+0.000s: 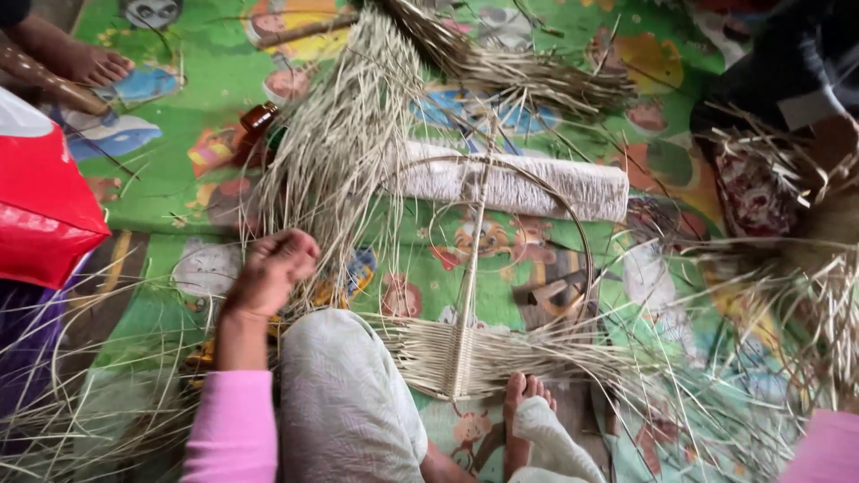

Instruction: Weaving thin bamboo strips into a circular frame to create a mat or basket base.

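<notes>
My left hand [273, 268], in a pink sleeve, is closed into a fist at the lower left edge of a large bundle of dry straw [344, 134], with thin strands running through its fingers. Right of my pale-trousered knee [344, 394] lies a partly woven straw piece [461, 358], built on an upright rib stick [474, 259] and a thin round hoop [586, 241]. My bare foot [523, 394] rests against its lower edge. Only a pink sleeve [828, 447] of my right arm shows at the bottom right; the hand itself is out of view.
A white cloth roll [537, 188] lies across the colourful play mat [179, 107]. A brown bottle [259, 116], a red bag [45, 206], another person's foot [89, 63], a second straw bundle [528, 76] and loose straw [805, 304] surround the work.
</notes>
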